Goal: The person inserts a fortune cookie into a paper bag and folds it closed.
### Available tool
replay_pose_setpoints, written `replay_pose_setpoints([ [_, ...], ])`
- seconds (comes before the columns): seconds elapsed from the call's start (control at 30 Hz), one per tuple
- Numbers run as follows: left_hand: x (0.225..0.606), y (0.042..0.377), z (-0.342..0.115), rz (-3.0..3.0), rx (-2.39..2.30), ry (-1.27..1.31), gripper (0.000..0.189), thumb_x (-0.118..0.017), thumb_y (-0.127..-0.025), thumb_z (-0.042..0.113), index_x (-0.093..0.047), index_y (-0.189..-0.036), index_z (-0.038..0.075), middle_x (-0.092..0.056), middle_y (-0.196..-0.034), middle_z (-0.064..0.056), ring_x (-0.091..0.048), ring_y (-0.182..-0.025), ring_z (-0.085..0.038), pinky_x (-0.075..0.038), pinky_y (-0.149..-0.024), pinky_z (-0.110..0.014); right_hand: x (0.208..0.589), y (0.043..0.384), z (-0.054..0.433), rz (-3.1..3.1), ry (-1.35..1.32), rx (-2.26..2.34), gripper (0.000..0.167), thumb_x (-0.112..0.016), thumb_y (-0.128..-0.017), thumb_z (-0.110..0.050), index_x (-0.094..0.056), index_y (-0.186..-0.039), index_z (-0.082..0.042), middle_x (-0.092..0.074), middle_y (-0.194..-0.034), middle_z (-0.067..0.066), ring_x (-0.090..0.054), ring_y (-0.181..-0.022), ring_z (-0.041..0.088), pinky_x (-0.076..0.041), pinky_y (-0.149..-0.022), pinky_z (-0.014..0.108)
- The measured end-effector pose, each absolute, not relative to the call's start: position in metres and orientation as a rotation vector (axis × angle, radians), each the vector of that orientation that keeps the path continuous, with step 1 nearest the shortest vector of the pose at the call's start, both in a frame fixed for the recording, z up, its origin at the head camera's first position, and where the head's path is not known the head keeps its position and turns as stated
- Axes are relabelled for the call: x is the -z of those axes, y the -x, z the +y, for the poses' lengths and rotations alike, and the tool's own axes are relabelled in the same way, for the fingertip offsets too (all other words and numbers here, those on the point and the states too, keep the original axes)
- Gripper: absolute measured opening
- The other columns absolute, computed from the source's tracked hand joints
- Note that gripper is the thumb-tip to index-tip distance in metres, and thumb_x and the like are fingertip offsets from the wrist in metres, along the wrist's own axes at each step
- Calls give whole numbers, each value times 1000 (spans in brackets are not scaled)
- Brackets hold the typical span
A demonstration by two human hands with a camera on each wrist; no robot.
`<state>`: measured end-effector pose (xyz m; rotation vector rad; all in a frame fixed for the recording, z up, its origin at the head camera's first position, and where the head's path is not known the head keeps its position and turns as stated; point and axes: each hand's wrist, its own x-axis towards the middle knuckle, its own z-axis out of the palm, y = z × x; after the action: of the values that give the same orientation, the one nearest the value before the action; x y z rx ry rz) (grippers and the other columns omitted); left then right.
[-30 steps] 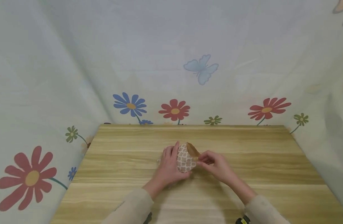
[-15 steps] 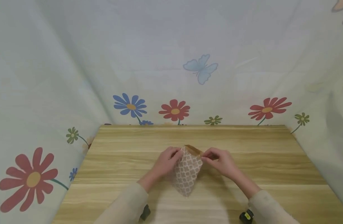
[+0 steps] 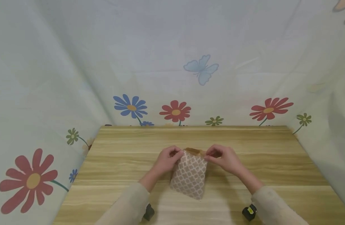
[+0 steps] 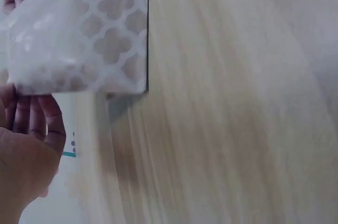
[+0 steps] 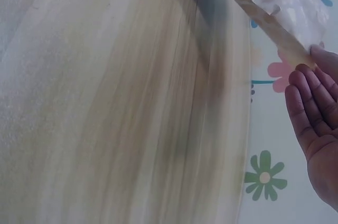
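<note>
Patterned paper bag (image 3: 190,176): we see it held by its top corners over the counter (image 3: 122,170), between the hands, its mouth parted on a brown inside.
Left hand (image 3: 167,160): pinching the bag's left top corner.
Right hand (image 3: 226,159): pinching the opposite corner, thumb against fingers.
Backdrop (image 3: 150,47): pale cloth, where we see printed flowers and a light-blue butterfly (image 3: 202,69).

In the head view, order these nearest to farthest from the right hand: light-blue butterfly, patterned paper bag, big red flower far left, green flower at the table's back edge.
1. Patterned paper bag: right hand pinches its rim.
2. Green flower: ahead, low.
3. Light-blue butterfly: ahead, higher up.
4. Big red flower: far left.
</note>
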<state>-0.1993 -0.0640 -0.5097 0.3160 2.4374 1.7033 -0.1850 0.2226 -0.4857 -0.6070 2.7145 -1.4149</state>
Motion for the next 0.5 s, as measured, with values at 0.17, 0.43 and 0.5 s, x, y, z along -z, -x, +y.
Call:
replay_pose_setpoints([
  [0.17, 511, 194, -60, 2403, -1790, -201, 22, -65, -108, 28, -71, -107, 7, -68, -96, -5, -61, -83, -16, -55, -71, -25, 490, 184, 227, 2664, 468, 1504, 24, -83, -95, -23, -73, -110, -7, -77, -97, 0, -72, -89, 15, -60, -78, 26],
  [0.43, 510, 188, -52, 2434, -1864, -121, 16, -68, -106, 23, -73, -104, 9, -69, -94, -3, -64, -82, -16, -57, -70, -24, 500, 179, 222, 2554, 375, 1598, 20, -77, -100, -27, -75, -109, -9, -75, -103, 4, -70, -94, 23, -59, -80, 27],
  [0.5, 511, 187, -51, 2435, -1876, -142, 15, -68, -106, 22, -73, -104, 8, -70, -95, -4, -65, -82, -16, -58, -71, -25, 501, 180, 220, 2553, 383, 1600, 20, -75, -102, -27, -75, -110, -8, -75, -103, 4, -71, -94, 24, -59, -80, 27],
])
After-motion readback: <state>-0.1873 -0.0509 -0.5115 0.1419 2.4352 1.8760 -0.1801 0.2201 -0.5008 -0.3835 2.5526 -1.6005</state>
